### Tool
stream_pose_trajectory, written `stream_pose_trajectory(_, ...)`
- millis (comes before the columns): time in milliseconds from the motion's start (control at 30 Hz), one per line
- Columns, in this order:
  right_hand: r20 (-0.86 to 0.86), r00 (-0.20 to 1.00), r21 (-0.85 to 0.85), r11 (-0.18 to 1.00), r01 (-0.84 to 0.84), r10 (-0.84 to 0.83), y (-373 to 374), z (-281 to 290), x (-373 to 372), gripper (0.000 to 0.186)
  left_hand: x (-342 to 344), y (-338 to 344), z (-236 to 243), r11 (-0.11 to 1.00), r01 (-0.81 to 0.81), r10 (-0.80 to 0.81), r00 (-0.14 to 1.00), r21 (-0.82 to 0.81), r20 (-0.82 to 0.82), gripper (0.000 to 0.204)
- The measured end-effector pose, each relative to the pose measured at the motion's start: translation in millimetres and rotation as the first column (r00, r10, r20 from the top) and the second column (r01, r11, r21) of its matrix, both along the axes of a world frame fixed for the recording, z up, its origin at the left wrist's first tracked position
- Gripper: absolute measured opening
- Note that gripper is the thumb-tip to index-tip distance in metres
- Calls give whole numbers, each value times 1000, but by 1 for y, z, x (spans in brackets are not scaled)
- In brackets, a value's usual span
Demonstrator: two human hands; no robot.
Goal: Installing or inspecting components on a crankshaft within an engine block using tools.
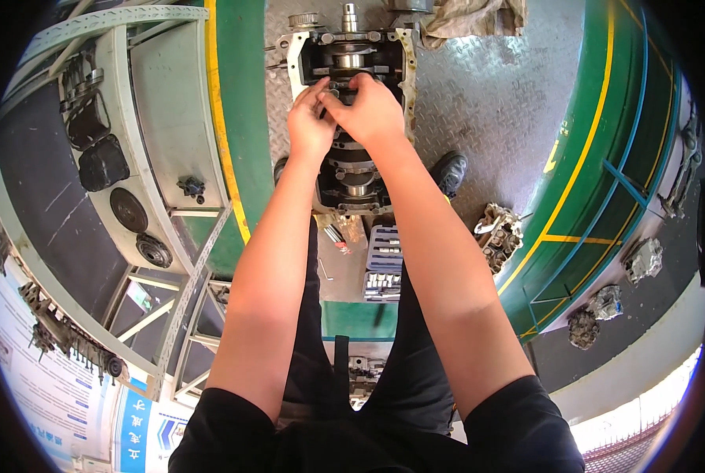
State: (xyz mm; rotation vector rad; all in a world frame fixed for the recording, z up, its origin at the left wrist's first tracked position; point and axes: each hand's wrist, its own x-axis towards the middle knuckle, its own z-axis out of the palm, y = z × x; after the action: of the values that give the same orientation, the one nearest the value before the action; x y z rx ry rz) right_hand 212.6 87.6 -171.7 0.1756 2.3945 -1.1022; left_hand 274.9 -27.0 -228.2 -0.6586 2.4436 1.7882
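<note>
An engine block (409,75) lies with its crankcase upward, and the crankshaft (355,61) runs along its middle. Both hands are over the far half of the block, close together above the crankshaft. My left hand (310,122) has its fingers bent inward at a dark spot by a bearing cap. From the other side my right hand (374,110) meets it, thumb and fingers curled toward the same spot. Whatever lies between the fingertips is too small and covered to name. Nearer to me, another bearing cap (354,168) is in plain sight.
A socket set case (383,260) lies open below the block. A cylinder head part (497,236) sits to the right, and a cloth (478,17) is at the far side. Shelving (175,134) with engine parts stands left; blue rails (625,184) run along the right.
</note>
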Motion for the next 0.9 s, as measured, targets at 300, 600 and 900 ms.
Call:
stream_pose_trajectory(300,457,854,481,739,-473,249,-34,19,-54,74,7,-13,3,903,-40,-31,987,427,156,85)
stream_pose_trajectory(600,593,762,402,725,-559,259,-31,-16,-66,69,40,-21,19,908,-49,-79,955,415,286,44)
stream_pose_trajectory(900,896,440,298,817,-494,-60,-48,-6,-91,37,152,-45,22,979,-176,99,855,106,509,19)
